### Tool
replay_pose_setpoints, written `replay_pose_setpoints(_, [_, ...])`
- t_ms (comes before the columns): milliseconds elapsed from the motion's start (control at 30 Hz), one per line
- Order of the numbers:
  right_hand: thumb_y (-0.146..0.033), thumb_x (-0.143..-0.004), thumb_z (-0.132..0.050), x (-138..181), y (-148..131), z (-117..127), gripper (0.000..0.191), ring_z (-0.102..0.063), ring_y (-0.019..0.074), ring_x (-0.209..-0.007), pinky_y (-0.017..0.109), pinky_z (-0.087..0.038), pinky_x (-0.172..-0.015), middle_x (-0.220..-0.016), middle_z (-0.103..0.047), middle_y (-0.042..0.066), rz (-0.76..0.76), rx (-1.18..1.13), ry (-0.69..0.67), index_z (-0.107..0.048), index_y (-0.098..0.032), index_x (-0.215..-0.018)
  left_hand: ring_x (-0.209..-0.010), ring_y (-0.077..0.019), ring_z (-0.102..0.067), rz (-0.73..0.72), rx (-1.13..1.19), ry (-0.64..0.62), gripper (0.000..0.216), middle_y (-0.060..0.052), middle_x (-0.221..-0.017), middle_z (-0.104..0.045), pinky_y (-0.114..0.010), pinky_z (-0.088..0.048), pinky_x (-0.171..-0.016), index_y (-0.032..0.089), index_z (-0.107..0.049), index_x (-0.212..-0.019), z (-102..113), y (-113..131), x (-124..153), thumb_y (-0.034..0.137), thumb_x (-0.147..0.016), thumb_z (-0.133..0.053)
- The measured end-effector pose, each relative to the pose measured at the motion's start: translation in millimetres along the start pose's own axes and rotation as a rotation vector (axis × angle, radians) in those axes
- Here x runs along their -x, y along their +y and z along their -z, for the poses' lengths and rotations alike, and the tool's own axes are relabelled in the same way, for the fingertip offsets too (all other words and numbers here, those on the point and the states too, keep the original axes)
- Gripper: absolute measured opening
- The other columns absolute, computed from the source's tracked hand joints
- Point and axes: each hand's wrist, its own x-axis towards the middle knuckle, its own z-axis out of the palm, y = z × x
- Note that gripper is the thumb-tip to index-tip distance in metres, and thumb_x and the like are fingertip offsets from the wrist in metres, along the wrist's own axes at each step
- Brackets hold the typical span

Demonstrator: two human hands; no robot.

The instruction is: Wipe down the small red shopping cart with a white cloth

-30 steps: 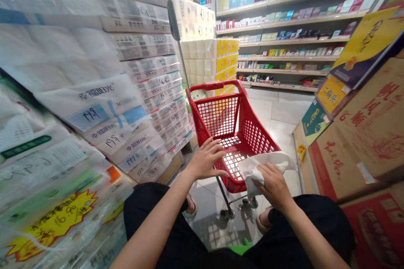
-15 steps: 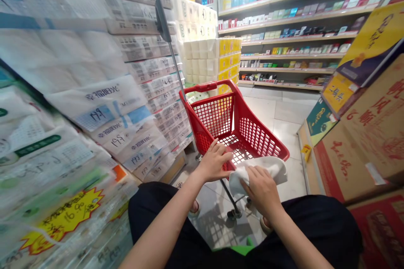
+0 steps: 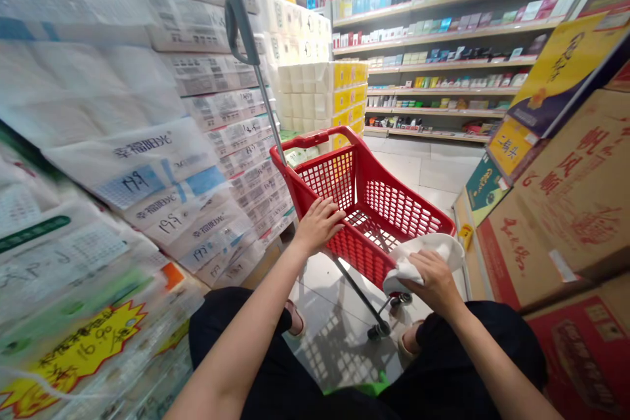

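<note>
A red plastic shopping cart [image 3: 367, 259] with a lattice basket stands in front of my knees, turned at an angle. My left hand [image 3: 319, 224] grips the near side rim, its fingers laid over the edge into the basket and the thumb hidden. At the basket's front right corner, my right hand [image 3: 433, 279] is closed on a white cloth [image 3: 445, 248]. The cloth drapes over the rim there, with part bunched under the fingers. Nothing large shows inside the basket.
Wrapped tissue packs [image 3: 152, 151] are stacked closely on the left. Cardboard boxes [image 3: 566, 210] stand close on the right. Behind the cart are yellow-sided paper packs [image 3: 349, 88] and stocked shelves [image 3: 443, 65]. A metal pole [image 3: 268, 105] rises by the handle.
My hands have moved apart: the left slid back along the rim, the right carried the cloth rightward to the front corner. The view has shifted slightly.
</note>
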Motion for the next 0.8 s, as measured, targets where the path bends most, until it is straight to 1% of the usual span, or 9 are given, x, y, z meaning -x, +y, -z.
replay_pose_setpoints(100, [-0.046,-0.092,-0.054,4,20,5,0.03,-0.054,0.0185,-0.075,0.033,-0.037,-0.074,-0.078,-0.063,0.004,0.015,0.002,-0.016,-0.061,-0.019,-0.08,-0.124,-0.0192,-0.047,-0.014,-0.016,0.0,0.03,-0.004,-0.116,-0.059,-0.046,-0.023,-0.119,0.03,-0.06,-0.125,-1,-2,-6,0.029,-0.1,-0.044])
replay_pose_setpoints(167, [-0.045,-0.093,-0.053,5,31,8,0.029,-0.055,0.0192,-0.078,0.033,-0.038,-0.076,-0.082,-0.065,0.005,0.007,0.015,-0.022,-0.062,-0.02,-0.083,-0.111,-0.0187,-0.052,-0.031,0.001,-0.015,0.03,-0.004,-0.108,-0.062,-0.045,-0.029,-0.114,0.03,-0.062,-0.124,-1,-1,-11,0.027,-0.1,-0.043])
replay_pose_setpoints(267, [-0.047,-0.093,-0.051,4,39,11,0.03,-0.056,0.02,-0.081,0.034,-0.039,-0.078,-0.083,-0.065,0.005,-0.031,0.035,-0.043,-0.062,-0.02,-0.084,-0.098,-0.0181,-0.055,-0.071,0.064,-0.056,0.03,-0.004,-0.099,-0.064,-0.038,-0.041,-0.099,0.028,-0.064,-0.122,0,-1,-19,0.032,-0.101,-0.043])
replay_pose_setpoints(367, [-0.049,-0.093,-0.05,1,40,11,0.032,-0.057,0.0211,-0.086,0.034,-0.04,-0.081,-0.088,-0.066,0.006,-0.062,0.061,-0.077,-0.062,-0.021,-0.085,-0.09,-0.0172,-0.057,-0.103,0.118,-0.088,0.032,-0.003,-0.097,-0.067,-0.032,-0.044,-0.087,0.026,-0.065,-0.119,1,-5,-24,0.038,-0.101,-0.042])
replay_pose_setpoints(467, [-0.047,-0.095,-0.048,-3,35,9,0.031,-0.057,0.0225,-0.092,0.035,-0.039,-0.084,-0.096,-0.067,0.008,-0.087,0.122,-0.086,-0.063,-0.02,-0.091,-0.09,-0.0169,-0.06,-0.115,0.155,-0.096,0.032,-0.004,-0.098,-0.07,-0.031,-0.043,-0.086,0.023,-0.069,-0.108,2,-9,-24,0.041,-0.1,-0.043])
replay_pose_setpoints(567, [-0.045,-0.096,-0.047,-9,25,6,0.031,-0.056,0.0236,-0.095,0.036,-0.038,-0.085,-0.098,-0.067,0.009,-0.109,0.193,-0.086,-0.062,-0.018,-0.097,-0.089,-0.0167,-0.061,-0.108,0.182,-0.098,0.032,-0.003,-0.095,-0.07,-0.031,-0.041,-0.086,0.021,-0.07,-0.098,4,-11,-20,0.042,-0.099,-0.046])
replay_pose_setpoints(667, [-0.043,-0.097,-0.045,-19,13,3,0.029,-0.056,0.024,-0.094,0.035,-0.038,-0.081,-0.096,-0.067,0.009,-0.108,0.234,-0.096,-0.06,-0.018,-0.095,-0.088,-0.0163,-0.061,-0.094,0.193,-0.099,0.031,-0.003,-0.093,-0.071,-0.03,-0.04,-0.086,0.021,-0.069,-0.095,8,-12,-16,0.043,-0.098,-0.048])
replay_pose_setpoints(800, [-0.041,-0.096,-0.046,-40,-11,-6,0.025,-0.057,0.0234,-0.088,0.033,-0.038,-0.07,-0.093,-0.065,0.009,-0.156,0.287,-0.106,-0.057,-0.018,-0.095,-0.086,-0.0162,-0.06,-0.08,0.181,-0.116,0.028,-0.003,-0.093,-0.071,-0.03,-0.039,-0.083,0.021,-0.069,-0.094,11,-11,-10,0.042,-0.097,-0.05])
